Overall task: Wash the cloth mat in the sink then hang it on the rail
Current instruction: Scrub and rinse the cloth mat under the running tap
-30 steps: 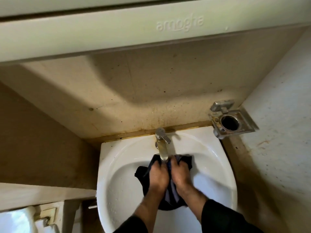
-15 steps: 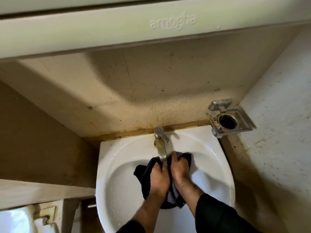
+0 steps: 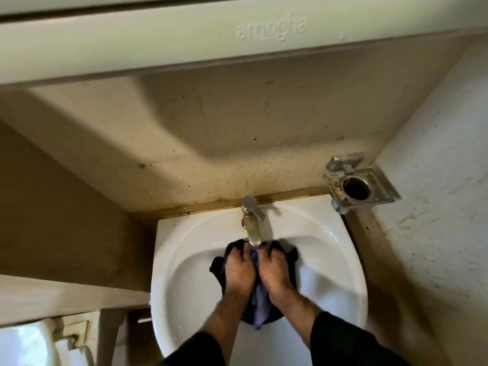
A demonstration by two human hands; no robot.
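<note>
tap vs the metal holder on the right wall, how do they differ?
The tap stands on the sink rim with its spout reaching over the basin; the holder is fixed to the wall beside the sink. The tap is slim and tall; the holder is a flat square frame with a round hole. Both are metal.

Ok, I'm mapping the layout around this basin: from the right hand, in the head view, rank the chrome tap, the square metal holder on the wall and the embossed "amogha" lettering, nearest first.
From the right hand, which grips the dark cloth mat:
1. Chrome tap, just beyond the fingers, at the basin's back edge.
2. Square metal holder, up on the right-hand wall.
3. Embossed "amogha" lettering, on the pale panel at the top.
</note>
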